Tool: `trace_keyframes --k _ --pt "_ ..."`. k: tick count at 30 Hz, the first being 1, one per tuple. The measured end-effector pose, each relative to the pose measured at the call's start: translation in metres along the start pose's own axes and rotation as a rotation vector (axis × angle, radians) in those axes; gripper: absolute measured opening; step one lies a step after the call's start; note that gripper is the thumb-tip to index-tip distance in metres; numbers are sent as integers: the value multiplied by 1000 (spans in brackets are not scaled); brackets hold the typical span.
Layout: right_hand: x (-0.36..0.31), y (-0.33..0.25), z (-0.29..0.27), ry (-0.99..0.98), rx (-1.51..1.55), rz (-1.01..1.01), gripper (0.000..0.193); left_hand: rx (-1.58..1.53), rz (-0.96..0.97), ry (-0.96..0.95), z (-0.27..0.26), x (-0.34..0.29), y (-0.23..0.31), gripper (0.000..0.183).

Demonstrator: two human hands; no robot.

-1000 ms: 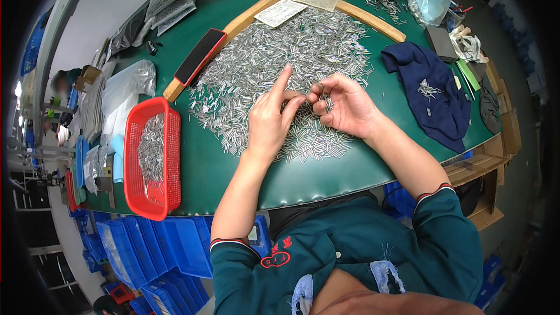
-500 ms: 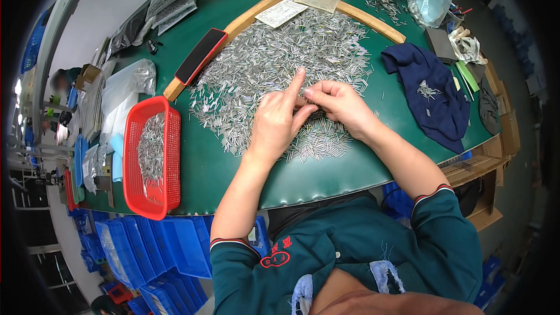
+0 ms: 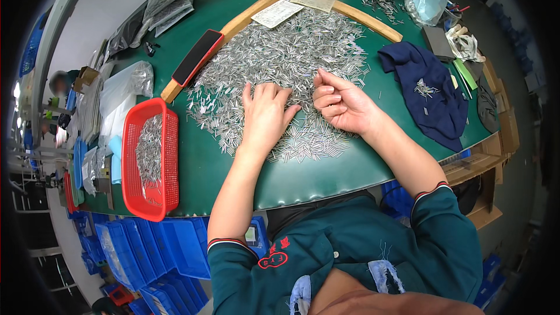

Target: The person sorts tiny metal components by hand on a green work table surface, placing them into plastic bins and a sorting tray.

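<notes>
A wide pile of small shiny metal pins (image 3: 286, 44) covers the middle of the green table (image 3: 204, 181). My left hand (image 3: 265, 118) lies palm down on the near left part of the pile, fingers spread and touching the pins. Just right of it, my right hand (image 3: 345, 105) is held over the pins with its fingers curled in and the thumb pressed by the index finger. Whatever may be in that pinch is too small to make out. At the left, a red plastic basket (image 3: 169, 166) holds more of the same pins.
Two wooden strips (image 3: 368, 21) edge the pile's far side, with two paper slips (image 3: 277, 13) by their meeting point. A red-and-black block (image 3: 198, 57) rests on the left strip. A navy cloth (image 3: 429, 116) bearing some pins lies right. Blue bins (image 3: 186, 248) stand below the table's left side.
My hands were close together over the pile, fingertips nearly meeting. Now they are apart: the left has dropped flat onto the pins, and the right has curled its fingers.
</notes>
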State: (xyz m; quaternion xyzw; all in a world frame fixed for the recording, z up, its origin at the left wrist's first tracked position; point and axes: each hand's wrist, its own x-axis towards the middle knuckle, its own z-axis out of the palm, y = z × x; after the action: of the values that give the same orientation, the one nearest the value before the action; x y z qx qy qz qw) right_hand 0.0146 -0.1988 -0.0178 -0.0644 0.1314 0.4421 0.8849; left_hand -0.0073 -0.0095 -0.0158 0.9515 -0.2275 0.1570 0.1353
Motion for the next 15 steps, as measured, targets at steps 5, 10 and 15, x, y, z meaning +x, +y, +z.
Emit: trace_keyframes --k 5,10,15 --pt "-2 2 5 47 -89 -86 16 -13 35 38 1 2 0 18" --pt "-3 10 22 250 -283 -261 13 -107 1 136 2 1 -8 14" --pt "-5 12 15 215 -573 -277 15 -411 -118 131 -5 3 -4 12"
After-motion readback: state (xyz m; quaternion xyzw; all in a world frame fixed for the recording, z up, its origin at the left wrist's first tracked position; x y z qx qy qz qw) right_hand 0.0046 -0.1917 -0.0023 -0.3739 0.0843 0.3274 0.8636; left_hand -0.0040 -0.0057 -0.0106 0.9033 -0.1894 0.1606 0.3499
